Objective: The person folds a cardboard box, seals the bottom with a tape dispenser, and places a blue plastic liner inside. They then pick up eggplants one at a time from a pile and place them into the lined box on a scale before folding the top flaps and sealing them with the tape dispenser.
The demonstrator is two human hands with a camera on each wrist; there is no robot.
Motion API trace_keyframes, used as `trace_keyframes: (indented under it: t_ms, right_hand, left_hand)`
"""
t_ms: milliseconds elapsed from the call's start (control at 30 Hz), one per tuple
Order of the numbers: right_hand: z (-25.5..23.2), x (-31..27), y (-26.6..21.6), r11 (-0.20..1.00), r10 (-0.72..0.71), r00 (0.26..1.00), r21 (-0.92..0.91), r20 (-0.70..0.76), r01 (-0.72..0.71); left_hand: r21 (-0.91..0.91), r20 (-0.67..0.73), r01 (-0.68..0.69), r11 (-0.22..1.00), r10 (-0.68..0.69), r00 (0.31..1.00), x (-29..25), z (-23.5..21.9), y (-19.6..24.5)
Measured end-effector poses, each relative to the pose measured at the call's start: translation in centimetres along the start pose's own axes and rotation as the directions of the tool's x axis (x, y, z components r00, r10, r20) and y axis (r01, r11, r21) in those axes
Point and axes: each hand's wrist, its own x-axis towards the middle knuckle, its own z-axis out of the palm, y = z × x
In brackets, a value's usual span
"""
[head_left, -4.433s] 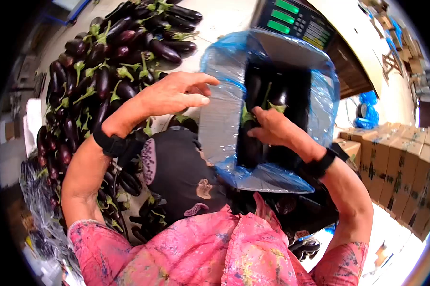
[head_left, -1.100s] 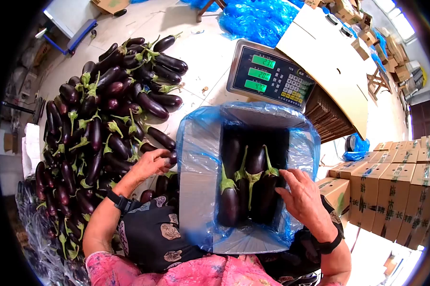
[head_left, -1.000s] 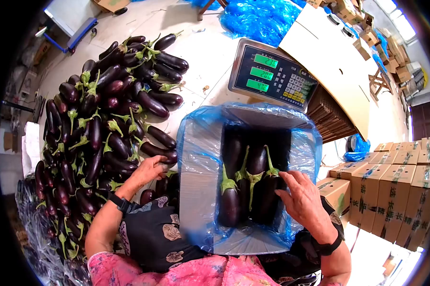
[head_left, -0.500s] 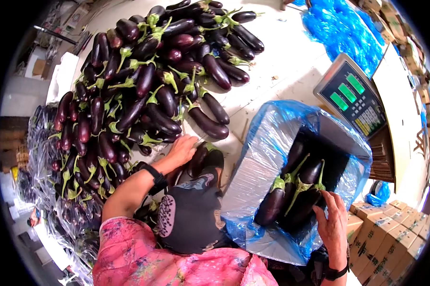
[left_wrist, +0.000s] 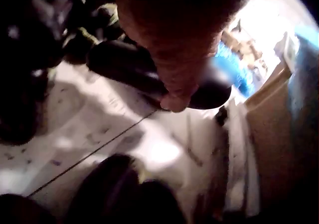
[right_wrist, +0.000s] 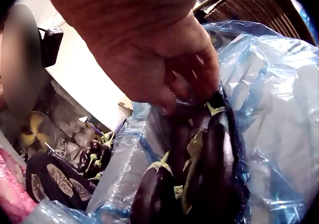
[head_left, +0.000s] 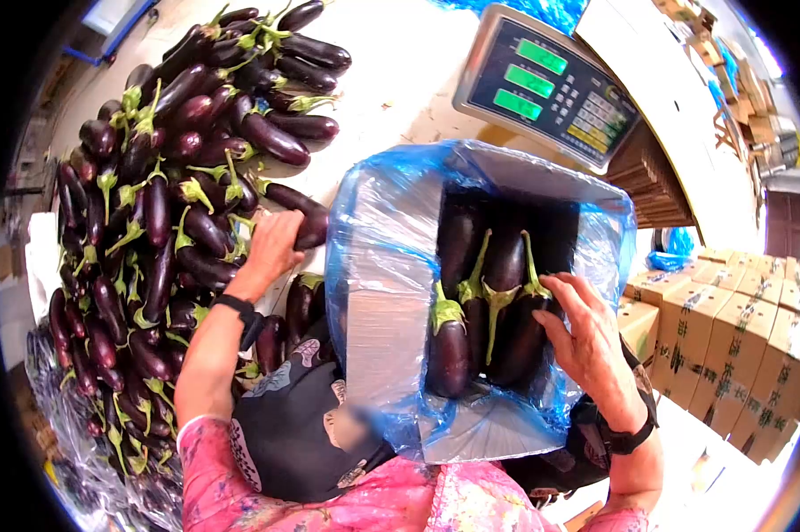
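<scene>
My left hand (head_left: 274,246) grips a dark purple eggplant (head_left: 313,227) between the pile and the box. In the left wrist view its thumb lies across the near side of this eggplant (left_wrist: 127,67), and the other fingers are hidden. A box (head_left: 384,328) lined with blue plastic film stands in front of me, with several eggplants (head_left: 451,356) inside, green stems showing. Over the box's right side, my right hand (head_left: 586,332) rests its loosely bent fingers beside the rightmost eggplant (head_left: 517,341). In the right wrist view those fingertips hang just above the stem end of an eggplant (right_wrist: 222,139).
A large eggplant pile (head_left: 156,213) covers the floor at left. More eggplants (head_left: 298,306) lie by my knee. Behind the box is a scale display (head_left: 542,84), next to a table (head_left: 639,53) with stacked cardboard under it. Closed cartons (head_left: 701,328) stand at right.
My left hand has gone from the eggplants by my knee to the one beside the box and taken hold of it. The right hand, earlier inside the box, stays by its right side. The view swung.
</scene>
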Motion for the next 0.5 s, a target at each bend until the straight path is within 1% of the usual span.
trace_keyframes:
  t_ms: [33,67,100,133,167,200,233,267,300,333,367,433,500]
  right_hand:
    - [-0.2,0.0,0.0,1.000,-0.008,1.000,0.010,-0.006,0.008]
    - [-0.4,0.1,0.0,0.998,-0.028,0.999,0.046,-0.037,0.030]
    - [-0.7,0.0,-0.2,0.997,0.006,0.999,0.082,-0.039,-0.003]
    - [-1.0,0.0,-0.5,0.992,0.033,0.999,0.123,-0.041,-0.028]
    - [-1.2,0.2,-0.9,0.985,0.053,0.998,0.167,-0.042,-0.045]
    - [-1.3,0.2,-1.0,0.981,0.030,0.997,0.191,-0.071,-0.016]
    - [-1.5,0.1,-1.3,0.973,0.031,0.996,0.229,-0.081,-0.012]
    - [-1.6,0.0,-1.6,0.964,0.029,0.997,0.266,-0.078,-0.007]
    - [-1.8,-0.2,-1.8,0.955,0.028,0.997,0.298,-0.078,-0.004]
    - [-1.6,-0.4,-1.7,0.957,0.000,0.996,0.289,-0.094,0.028]
    - [-1.7,-0.6,-1.5,0.967,-0.045,0.995,0.246,-0.092,0.067]
    - [-2.0,-1.1,-2.1,0.950,-0.021,0.997,0.311,-0.068,0.041]
    - [-2.4,-1.0,-2.8,0.885,-0.045,0.999,0.463,-0.027,0.052]
  left_hand:
    - [-0.023,-0.021,0.047,0.999,-0.047,0.999,0.9,-3.3,1.3]
    - [-0.078,-0.169,0.042,0.996,-0.054,0.984,1.6,-5.3,1.7]
    - [-0.127,-0.318,0.032,0.991,-0.071,0.946,2.4,-7.7,2.0]
    - [-0.354,-0.214,0.173,0.919,-0.259,0.942,3.3,-12.8,4.2]
    - [-0.541,-0.076,0.316,0.780,-0.419,0.905,4.3,-17.4,6.7]
    - [-0.725,-0.080,0.214,0.655,-0.389,0.918,4.5,-19.6,7.0]
    - [-0.863,-0.100,0.098,0.495,-0.357,0.929,4.7,-21.6,7.2]
    - [-0.960,-0.056,0.042,0.277,-0.340,0.939,4.9,-23.4,8.5]
    - [-0.990,-0.050,-0.009,0.144,-0.284,0.957,5.0,-24.9,9.2]
    - [-0.999,-0.038,-0.032,0.031,-0.226,0.973,5.1,-25.7,9.9]
    - [-0.995,-0.031,-0.045,-0.088,-0.159,0.987,5.3,-26.3,10.6]
    - [-0.948,-0.014,-0.035,-0.315,-0.068,0.998,5.3,-26.6,12.3]
    - [-0.916,-0.009,-0.049,-0.398,-0.101,0.995,5.8,-27.2,15.6]
